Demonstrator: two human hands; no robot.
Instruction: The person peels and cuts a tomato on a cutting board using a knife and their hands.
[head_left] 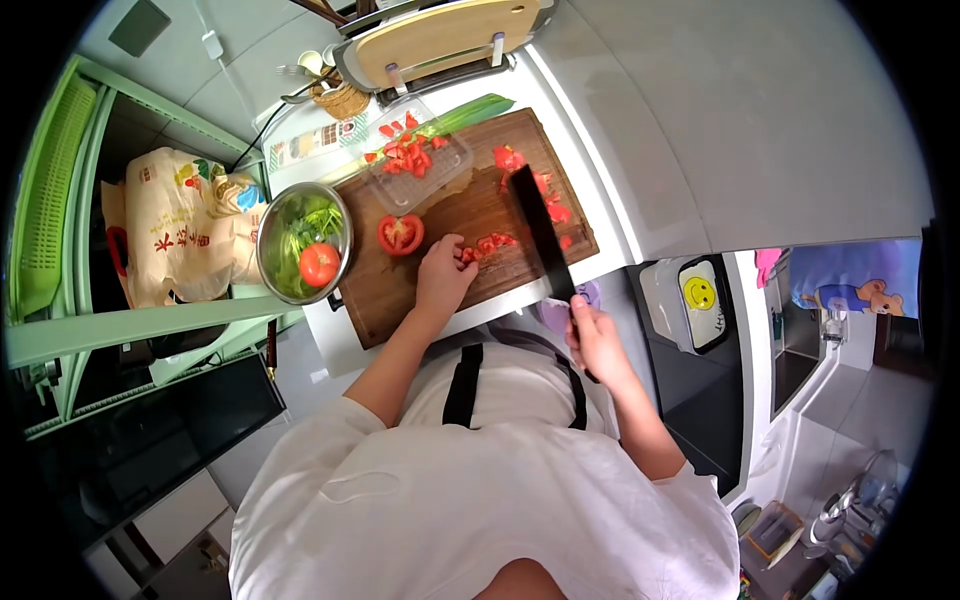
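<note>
A black cleaver (543, 232) is in my right hand (597, 338), its fingers wrapped round the handle and its blade over the right part of the wooden cutting board (380, 300). My left hand (446, 272) rests on the board with bent fingers, touching the left end of a row of cut tomato pieces (490, 244). Further pieces (508, 158) lie on the far side of the blade and to its right. A tomato half (400, 235), cut face up, sits left of the row. Diced tomato (408, 155) fills part of a clear plastic container (420, 185).
A metal bowl (264, 245) with a whole tomato (320, 265) and greens stands left of the board. A green onion (470, 113) lies behind the container. Farther back are a utensil basket (343, 101) and a board rack (440, 50). A green shelf (150, 330) holds a paper bag (185, 235).
</note>
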